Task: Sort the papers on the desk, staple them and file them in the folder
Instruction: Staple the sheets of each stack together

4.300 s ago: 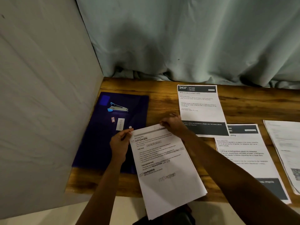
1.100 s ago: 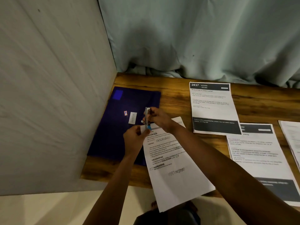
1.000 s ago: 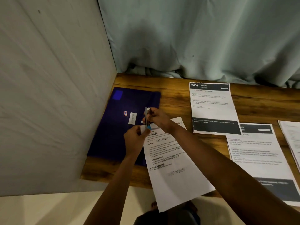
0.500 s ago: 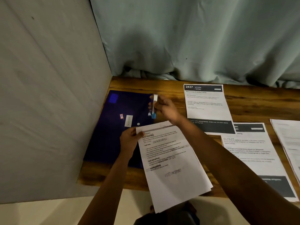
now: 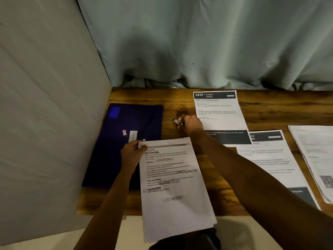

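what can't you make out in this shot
Head view only:
- Stapler: mostly hidden under the right hand.
- Held papers: text blurred; any staple in the corner covered by the left hand.
- Rightmost sheets: cut off by the right edge.
- Folder labels: too small to read.

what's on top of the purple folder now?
On the purple folder: a red sticker and a white label. The left hand and the paper stack it grips cover its near-right part; whatever lies there is hidden. The stapler is off it, in the right hand.
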Demonstrator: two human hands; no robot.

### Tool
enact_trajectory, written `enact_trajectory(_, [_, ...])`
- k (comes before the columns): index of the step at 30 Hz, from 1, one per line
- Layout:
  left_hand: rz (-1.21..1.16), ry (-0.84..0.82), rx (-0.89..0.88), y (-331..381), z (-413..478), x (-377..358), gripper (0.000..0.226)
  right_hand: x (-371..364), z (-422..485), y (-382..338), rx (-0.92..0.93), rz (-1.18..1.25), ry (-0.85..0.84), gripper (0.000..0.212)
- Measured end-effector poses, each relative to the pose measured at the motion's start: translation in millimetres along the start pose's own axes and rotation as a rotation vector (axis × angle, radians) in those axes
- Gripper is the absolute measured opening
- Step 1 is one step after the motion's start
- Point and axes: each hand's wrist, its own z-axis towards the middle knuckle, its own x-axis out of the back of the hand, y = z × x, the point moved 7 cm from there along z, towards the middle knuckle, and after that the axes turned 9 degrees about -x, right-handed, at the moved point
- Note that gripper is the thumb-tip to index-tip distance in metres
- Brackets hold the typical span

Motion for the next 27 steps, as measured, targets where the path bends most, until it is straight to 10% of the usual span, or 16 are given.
enact_trajectory(13, [0.050, 0.147, 0.009, -0.8, -11.3, -6.0, 0.031, 9.0, -34.3, 27.8, -0.095, 0.401, 0.232, 0.032])
enact_trajectory(27, [-0.075, 0.242, -0.057, 1.5, -40.6, -16.2, 0.043, -70.0, -147.7, 84.3, -0.291, 0.614, -0.109, 0.033])
